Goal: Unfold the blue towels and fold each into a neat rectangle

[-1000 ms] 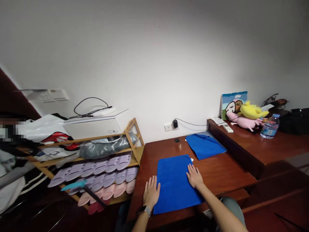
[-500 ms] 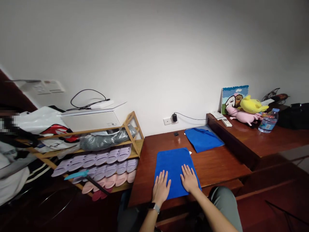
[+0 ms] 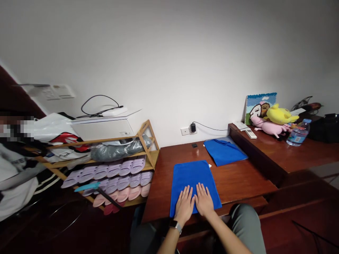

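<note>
Smoothing, I judge: left hand, right hand flat, fingers slightly parted, on blue rectangular cloth, six-o'clock half; next wants even pressure.

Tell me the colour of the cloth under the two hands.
The cloth is plain bright blue, as the head view shows.

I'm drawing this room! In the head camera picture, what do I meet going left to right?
White box, left hand on the nearer blue cloth, right hand on the same cloth, farther blue cloth, yellow plush toy, plastic bottle.
</note>
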Tool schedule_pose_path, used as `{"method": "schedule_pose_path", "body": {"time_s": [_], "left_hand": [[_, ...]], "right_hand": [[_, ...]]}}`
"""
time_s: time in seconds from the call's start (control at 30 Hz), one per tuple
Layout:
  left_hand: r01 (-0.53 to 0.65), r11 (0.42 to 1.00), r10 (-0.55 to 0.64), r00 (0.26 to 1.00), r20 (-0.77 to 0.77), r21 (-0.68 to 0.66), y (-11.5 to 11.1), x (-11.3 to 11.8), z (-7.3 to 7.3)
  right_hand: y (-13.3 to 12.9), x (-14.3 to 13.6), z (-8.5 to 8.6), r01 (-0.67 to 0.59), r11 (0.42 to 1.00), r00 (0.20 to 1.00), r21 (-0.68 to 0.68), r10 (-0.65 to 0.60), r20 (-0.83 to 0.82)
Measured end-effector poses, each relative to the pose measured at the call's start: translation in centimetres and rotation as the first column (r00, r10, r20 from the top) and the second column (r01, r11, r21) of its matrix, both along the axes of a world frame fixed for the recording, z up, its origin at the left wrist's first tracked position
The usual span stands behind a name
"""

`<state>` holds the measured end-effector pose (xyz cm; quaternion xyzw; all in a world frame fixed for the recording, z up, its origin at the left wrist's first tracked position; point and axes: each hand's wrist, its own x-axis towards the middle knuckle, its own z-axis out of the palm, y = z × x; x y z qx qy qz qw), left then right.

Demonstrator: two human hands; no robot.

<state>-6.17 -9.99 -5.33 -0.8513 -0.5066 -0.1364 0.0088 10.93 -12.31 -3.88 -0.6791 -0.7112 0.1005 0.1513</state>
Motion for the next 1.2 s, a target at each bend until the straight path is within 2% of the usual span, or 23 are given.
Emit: {"method": "schedule_pose_path", "body": {"time_s": [0.07,0.17,0.37,0.5,0.63,0.7,0.8,0.9,0.97,1.07,1.13,1.2], "left_hand": [[-0.004,1.0,0.004,1.0,-0.005,-0.019,-0.1,0.3,-0.7],[-0.062,0.998,0.061,0.998,-0.005,-0.024,0.7,-1.1,-1.1],[-0.209,0.976,0.208,0.978,-0.012,-0.069,3.5,-4.1,0.4],[-0.259,0.963,0.258,0.966,-0.026,-0.076,4.7,-6.0,1.3],[-0.302,0.953,0.301,0.953,-0.031,-0.024,4.8,-7.3,1.8],[-0.278,0.96,0.278,0.961,0.0,0.034,4.2,-6.3,1.9],[-0.149,0.983,0.146,0.989,0.039,0.102,2.6,-2.1,1.5],[-0.027,0.997,0.027,1.0,-0.002,0.067,1.2,2.6,0.5],[-0.03,0.999,0.031,0.999,-0.032,0.039,0.8,4.2,-0.3],[-0.083,0.996,0.084,0.996,-0.033,0.036,0.9,3.8,-1.0],[-0.11,0.994,0.111,0.993,-0.027,0.028,1.1,2.2,-1.1],[-0.153,0.988,0.153,0.988,-0.023,0.022,1.2,0.1,-1.3]], "right_hand": [[-0.1,0.3,-0.5,-0.024,1.0,1.0,-0.003,0.024,0.0],[0.6,2.0,0.0,-0.026,1.0,1.0,-0.011,0.026,0.006],[2.8,3.8,2.1,-0.007,0.996,1.0,-0.087,0.01,0.028],[2.8,4.7,1.7,0.041,0.995,0.998,-0.089,-0.038,0.044],[1.8,6.8,1.0,0.143,0.985,0.988,-0.1,-0.136,0.072],[1.4,7.0,1.2,0.17,0.982,0.984,-0.086,-0.165,0.066],[1.5,5.4,1.9,0.132,0.991,0.991,-0.019,-0.132,0.032],[1.7,2.6,2.1,0.035,0.999,0.999,-0.002,-0.035,0.005],[1.8,1.2,1.8,-0.014,1.0,1.0,-0.011,0.014,-0.005],[1.9,0.8,0.8,-0.044,0.999,0.999,0.003,0.044,-0.007],[1.9,1.7,0.3,-0.051,0.999,0.999,0.016,0.051,0.002],[1.8,3.8,-0.2,-0.04,0.999,0.999,0.011,0.04,0.022]]}}
